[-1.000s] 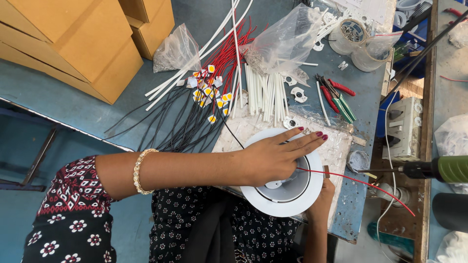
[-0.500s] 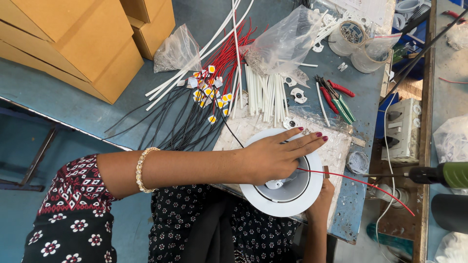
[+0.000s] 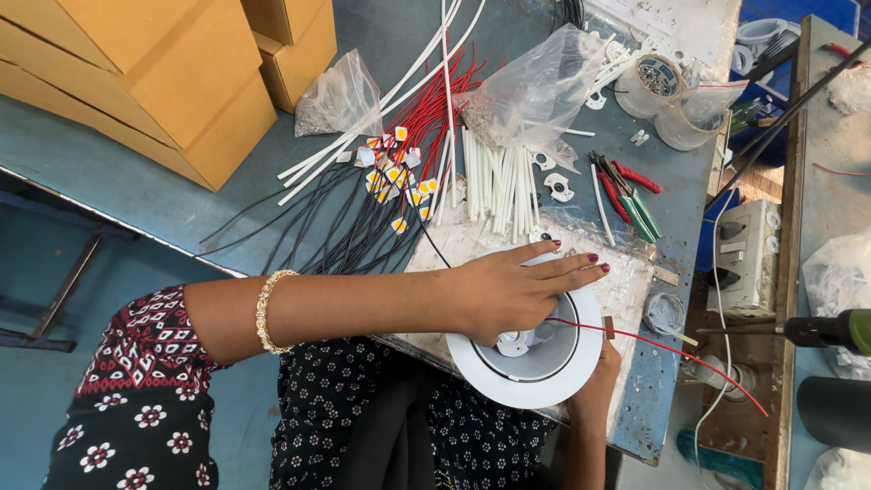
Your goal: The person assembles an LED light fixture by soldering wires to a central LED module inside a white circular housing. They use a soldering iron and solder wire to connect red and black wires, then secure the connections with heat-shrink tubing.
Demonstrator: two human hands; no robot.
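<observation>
A white round lamp housing [image 3: 508, 388] lies at the near edge of the blue table [image 3: 136, 201], on a clear plastic sheet. My left hand [image 3: 508, 290] lies across its top, fingers stretched over the far rim and thumb down inside by a small white part. My right hand [image 3: 599, 386] comes from below and grips the housing's right rim; most of it is hidden. A thin red wire [image 3: 689, 358] runs out of the housing to the right.
Black and red leads with small yellow chips [image 3: 390, 181] fan out behind the housing, next to white tubes [image 3: 494, 186]. Pliers [image 3: 626, 191], plastic bags [image 3: 535, 86], tape rolls [image 3: 658, 82] and cardboard boxes [image 3: 136, 82] lie farther back. A green power tool [image 3: 830, 328] and a socket box [image 3: 748, 254] are at the right.
</observation>
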